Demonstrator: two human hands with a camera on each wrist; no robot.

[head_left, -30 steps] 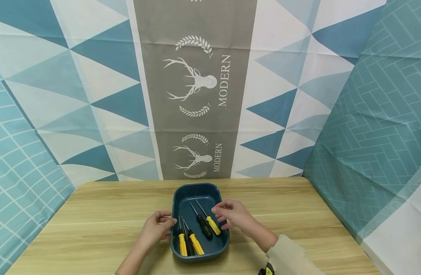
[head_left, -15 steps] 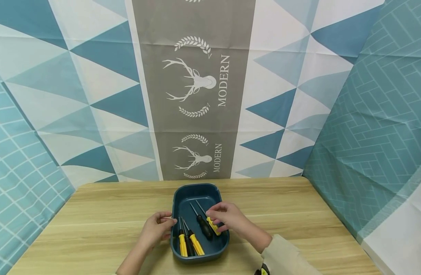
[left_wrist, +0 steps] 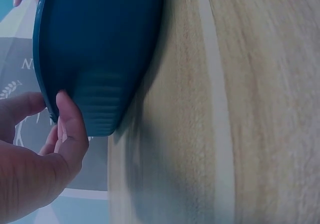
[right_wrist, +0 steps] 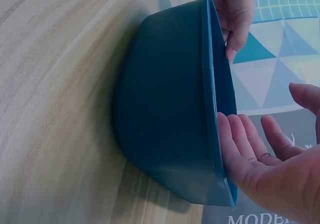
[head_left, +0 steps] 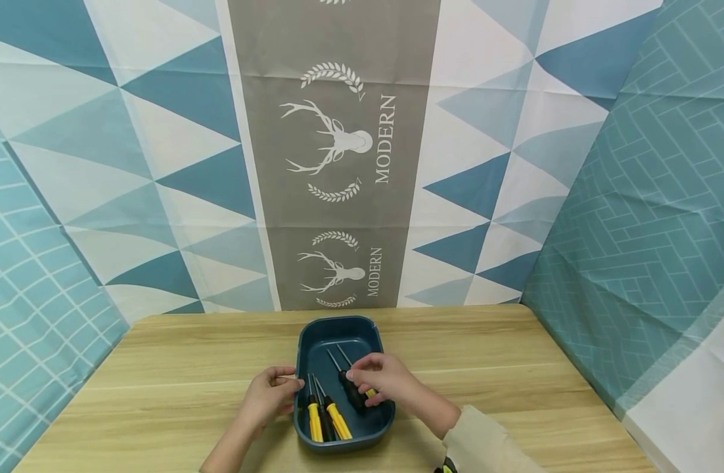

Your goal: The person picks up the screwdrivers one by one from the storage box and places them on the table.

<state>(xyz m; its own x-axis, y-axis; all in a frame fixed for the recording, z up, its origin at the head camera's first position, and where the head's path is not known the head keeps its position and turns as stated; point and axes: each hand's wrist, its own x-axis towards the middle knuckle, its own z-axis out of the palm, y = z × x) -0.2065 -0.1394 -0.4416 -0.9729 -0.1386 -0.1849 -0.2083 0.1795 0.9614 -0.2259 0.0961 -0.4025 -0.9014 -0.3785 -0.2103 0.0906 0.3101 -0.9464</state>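
A dark blue plastic tray [head_left: 344, 448] with rounded corners holds several screwdrivers. My left hand [head_left: 266, 397] pinches its left rim between thumb and fingers, seen closer in the left wrist view. Over the right side of the tray hovers my right hand [head_left: 385, 379]; in the right wrist view its thumb stands apart from fingers that dip past the rim. Below it lie a black-handled screwdriver [head_left: 351, 394] and a yellow-handled screwdriver [head_left: 370, 393], mostly covered by the hand. At the near left sit two yellow-and-black screwdrivers [head_left: 338, 420], with a black one [head_left: 326, 426] between them.
The tray stands on a wood-grain table [head_left: 190, 374]. A patterned cloth [head_left: 344, 197] with deer heads hangs behind the table's far edge. Teal tile-print cloth [head_left: 640, 263] borders the right side, and a light blue one [head_left: 37, 295] the left.
My right hand has moved left and slightly nearer, from the tray's right rim to over the right-hand screwdrivers, covering the yellow handle. My left hand stays at the left rim.
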